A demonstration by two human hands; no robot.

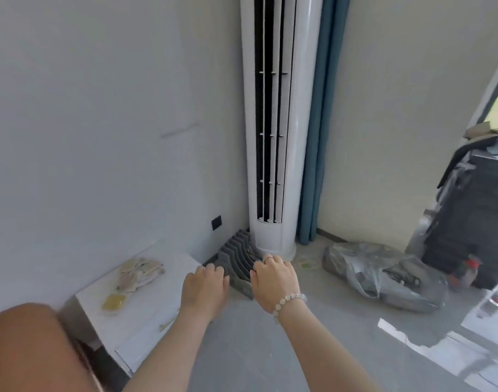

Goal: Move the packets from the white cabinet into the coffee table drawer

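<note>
Left hand [204, 284]: stretched forward, palm down, fingers curled loosely downward, holding nothing; it hangs in the air just right of the cabinet's far corner.
Right hand [274, 278]: stretched forward beside the left, palm down, fingers bent down and empty; a ring on one finger and a bracelet [288, 302] of pale beads at the wrist.
Packets [138, 274]: a loose heap of small pale sachets on the cabinet top, near the wall; one yellow packet [114, 302] lies apart, nearer the camera.
White cabinet [157, 312]: low, standing against the left wall, its top lower left of both hands.
Writing: no brand, label or print can be read on the packets or anything else; the picture is too soft.
Grey rack [237, 264]: ribbed plastic piece on the floor in the corner, partly behind the hands.
Air conditioner [274, 131]: tall white tower in the corner, with dark vertical vents.
Curtain [317, 154]: blue, hanging just right of the tower.
Grey bag [383, 275]: crumpled plastic on the floor, right of the hands.
Coffee table drawer: cannot tell where it is.
</note>
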